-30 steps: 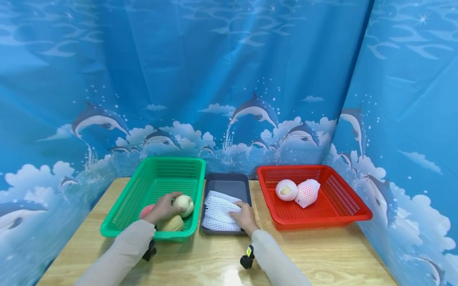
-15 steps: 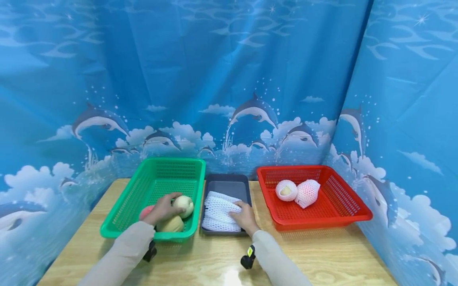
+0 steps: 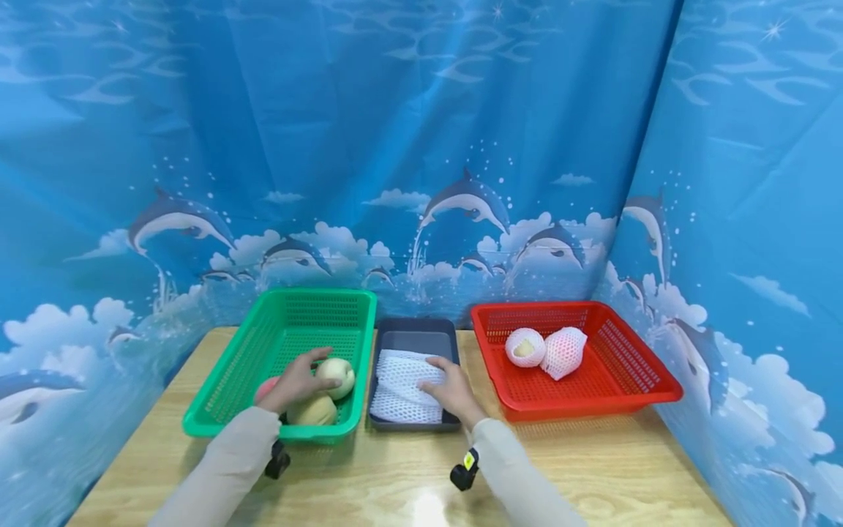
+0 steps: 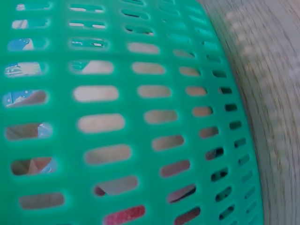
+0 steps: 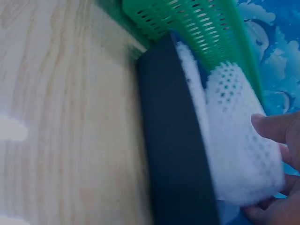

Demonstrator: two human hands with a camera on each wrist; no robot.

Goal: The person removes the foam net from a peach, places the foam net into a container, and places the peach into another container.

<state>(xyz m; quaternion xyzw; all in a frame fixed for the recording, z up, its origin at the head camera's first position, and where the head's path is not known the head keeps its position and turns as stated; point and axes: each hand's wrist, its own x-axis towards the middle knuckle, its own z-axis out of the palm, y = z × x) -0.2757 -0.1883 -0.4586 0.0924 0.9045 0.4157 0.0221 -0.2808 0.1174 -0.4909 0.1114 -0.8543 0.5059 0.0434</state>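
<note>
My left hand (image 3: 298, 382) is inside the green basket (image 3: 220, 391), its thumb against a pale round fruit (image 3: 342, 375) and its fingers spread at the fruit's left side. Under this hand lie a yellowish fruit (image 3: 315, 410) and a pink-red fruit (image 3: 265, 389), both partly covered. In the left wrist view the basket wall (image 4: 65, 112) hides the hand's work. My right hand (image 3: 454, 391) holds a white foam net sleeve (image 3: 403, 384) by its right end, over the dark grey tray (image 3: 416, 338). The right wrist view shows thumb and fingers on either side of the blurred sleeve (image 5: 239, 145).
A red basket (image 3: 619, 402) on the right contains two fruits in foam nets, one white net (image 3: 525, 348) and one pinkish net (image 3: 564, 353). More white foam lies within the tray. All stand on a wooden table (image 3: 369, 483) before a blue dolphin-print curtain (image 3: 369, 146).
My right hand has shifted slightly up, its thumb and fingers wider apart, and the foam sleeve's top edge lies straighter. The left hand's fingers have lifted a little from the pale fruit.
</note>
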